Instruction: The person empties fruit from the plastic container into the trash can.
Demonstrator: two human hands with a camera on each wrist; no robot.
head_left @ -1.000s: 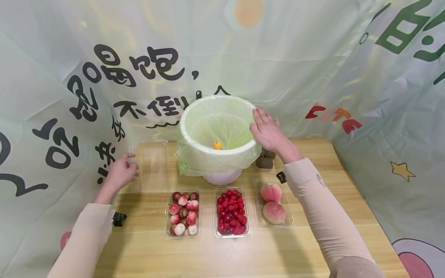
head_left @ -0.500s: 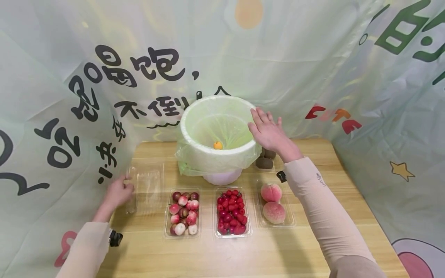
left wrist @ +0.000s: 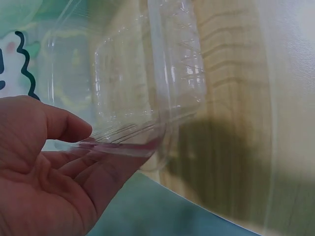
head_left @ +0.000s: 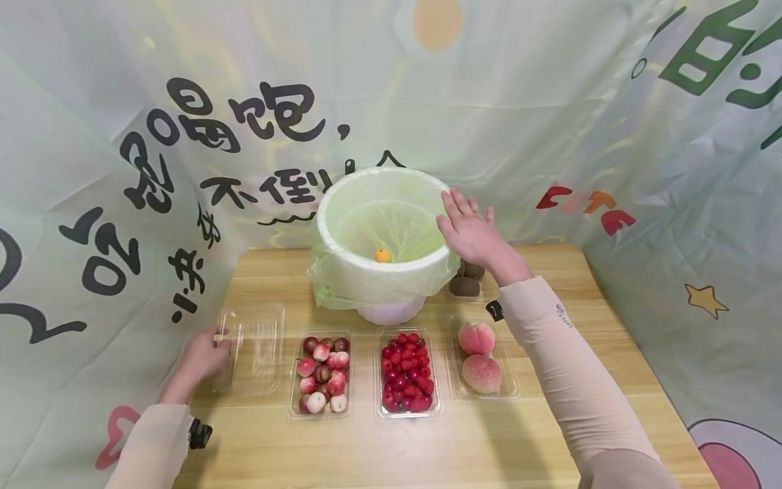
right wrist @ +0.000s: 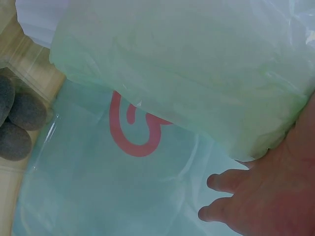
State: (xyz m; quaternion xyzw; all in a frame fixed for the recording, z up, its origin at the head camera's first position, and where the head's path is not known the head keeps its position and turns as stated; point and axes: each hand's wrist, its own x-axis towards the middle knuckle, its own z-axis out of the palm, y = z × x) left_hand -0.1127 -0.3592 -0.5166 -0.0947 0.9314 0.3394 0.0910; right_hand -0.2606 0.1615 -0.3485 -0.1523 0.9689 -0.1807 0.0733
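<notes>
My left hand (head_left: 204,356) pinches the near-left side of a clear plastic fruit box (head_left: 253,350) at the table's left. In the left wrist view the thumb lies on one side of the box wall (left wrist: 123,140) and the fingers on the other; no fruit shows in it. My right hand (head_left: 473,231), fingers straight and spread, touches the right rim of a white bin (head_left: 391,285) lined with a thin green bag (right wrist: 162,59). An orange fruit (head_left: 383,256) lies inside the bin.
Along the table (head_left: 366,455) stand boxes of mangosteen-like red-and-white fruit (head_left: 322,373), red berries (head_left: 408,373) and two peaches (head_left: 481,367). Dark brown oval fruits (head_left: 466,286) sit in a box behind the peaches, beside the bin. Printed cloth walls (head_left: 519,102) enclose the table.
My left hand has drawn the clear box from the back left corner toward me, beside the red-and-white fruit. My right hand has stayed at the bin's rim, its fingers slightly more spread.
</notes>
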